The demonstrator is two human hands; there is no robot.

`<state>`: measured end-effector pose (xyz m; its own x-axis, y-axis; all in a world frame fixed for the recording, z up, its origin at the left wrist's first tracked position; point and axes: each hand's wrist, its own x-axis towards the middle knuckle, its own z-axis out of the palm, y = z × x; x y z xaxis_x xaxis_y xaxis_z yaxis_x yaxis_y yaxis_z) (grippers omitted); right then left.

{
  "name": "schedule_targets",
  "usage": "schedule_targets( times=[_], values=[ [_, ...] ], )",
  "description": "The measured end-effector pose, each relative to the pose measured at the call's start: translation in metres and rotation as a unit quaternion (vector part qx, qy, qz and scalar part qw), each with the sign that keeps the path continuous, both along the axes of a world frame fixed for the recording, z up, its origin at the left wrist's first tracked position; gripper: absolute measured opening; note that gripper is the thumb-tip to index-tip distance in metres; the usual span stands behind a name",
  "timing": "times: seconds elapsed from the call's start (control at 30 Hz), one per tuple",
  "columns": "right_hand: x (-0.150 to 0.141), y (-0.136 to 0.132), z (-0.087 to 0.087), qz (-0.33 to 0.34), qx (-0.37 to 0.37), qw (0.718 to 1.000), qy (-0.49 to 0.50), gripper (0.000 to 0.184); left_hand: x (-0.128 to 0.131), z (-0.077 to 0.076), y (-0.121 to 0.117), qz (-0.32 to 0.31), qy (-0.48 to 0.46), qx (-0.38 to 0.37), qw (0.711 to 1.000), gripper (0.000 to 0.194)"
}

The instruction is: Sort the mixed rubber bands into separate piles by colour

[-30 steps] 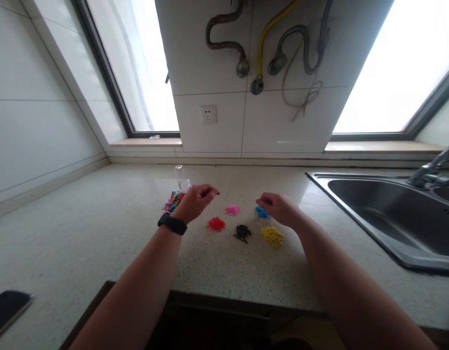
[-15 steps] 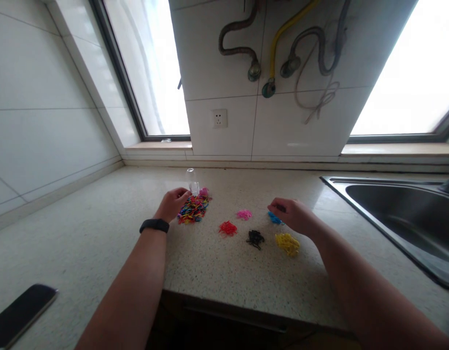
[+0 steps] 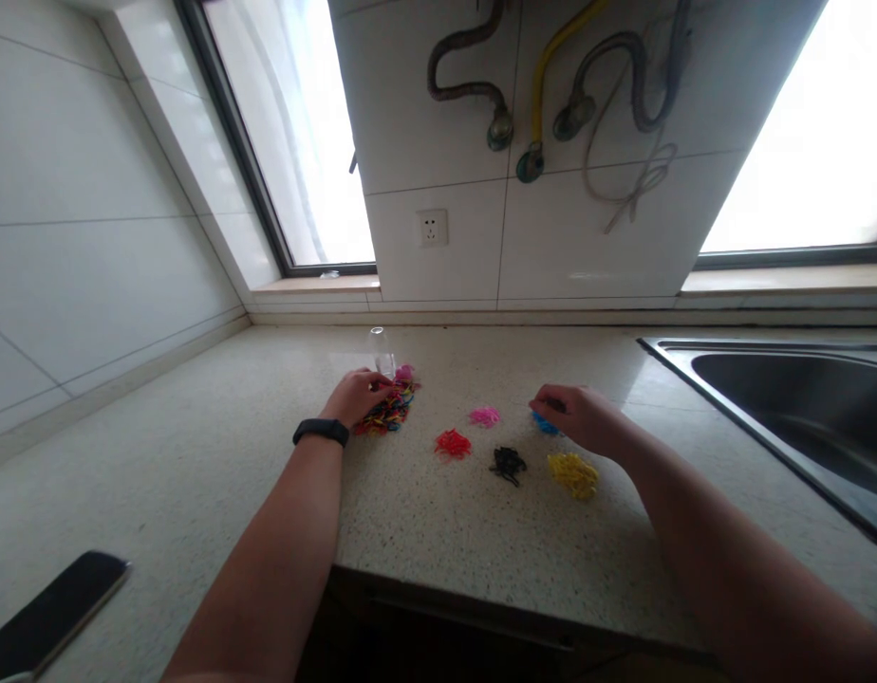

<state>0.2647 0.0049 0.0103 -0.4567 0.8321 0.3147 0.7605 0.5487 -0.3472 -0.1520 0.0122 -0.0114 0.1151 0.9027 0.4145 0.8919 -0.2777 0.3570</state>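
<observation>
My left hand [image 3: 359,395], with a dark band on its wrist, reaches over a mixed pile of small coloured rubber bands [image 3: 392,410]. Its thumb and forefinger are pinched at the top of that pile; whatever is between them is too small to make out. My right hand [image 3: 568,410] hovers with curled fingers over a small heap of blue rubber bands [image 3: 547,426], partly covering it. Separate heaps lie between the hands: pink rubber bands [image 3: 485,416], red rubber bands [image 3: 453,444], black rubber bands [image 3: 508,464] and yellow rubber bands [image 3: 573,475].
Behind the mixed pile is a clear plastic container [image 3: 383,356]. A phone-like dark object [image 3: 61,607] lies on the speckled countertop [image 3: 424,531] at the near left. To the right is a steel sink [image 3: 666,353]. A socket [image 3: 432,228] and pipes are on the wall.
My left hand has shifted right and further over the mixed pile, its fingertips now pinched there. My right hand stays by the blue heap. The whole view has moved slightly.
</observation>
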Motion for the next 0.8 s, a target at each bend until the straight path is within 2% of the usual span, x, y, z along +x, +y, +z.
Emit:
schedule_targets(
  times=[0.27, 0.37, 0.43, 0.47, 0.53, 0.63, 0.8],
  values=[
    [-0.001, 0.001, 0.000, -0.002, -0.015, 1.000, -0.005, 0.034, 0.001, 0.000, 0.002, -0.008, -0.003, 0.010, 1.000, 0.022],
    [-0.002, 0.001, 0.000, 0.000, -0.017, 1.000, -0.008, 0.034, 0.009, 0.006, -0.002, -0.027, -0.067, 0.011, 0.997, 0.024],
    [-0.002, 0.001, 0.000, 0.000, -0.013, 1.000, -0.013, 0.033, 0.018, 0.010, -0.006, -0.042, -0.161, -0.006, 0.986, 0.028],
    [-0.003, 0.000, 0.001, -0.001, -0.011, 1.000, -0.016, 0.033, 0.024, 0.013, -0.009, -0.053, -0.221, -0.021, 0.974, 0.030],
    [-0.004, -0.001, 0.002, 0.000, -0.008, 1.000, -0.019, 0.032, 0.037, 0.017, -0.014, -0.090, -0.348, -0.055, 0.931, 0.032],
    [-0.005, -0.002, 0.002, 0.002, -0.009, 1.000, -0.020, 0.033, 0.055, 0.021, -0.021, -0.150, -0.504, -0.106, 0.844, 0.032],
    [-0.005, -0.003, 0.003, 0.008, -0.009, 1.000, -0.021, 0.033, 0.067, 0.025, -0.025, -0.184, -0.677, -0.108, 0.704, 0.025]
  ],
)
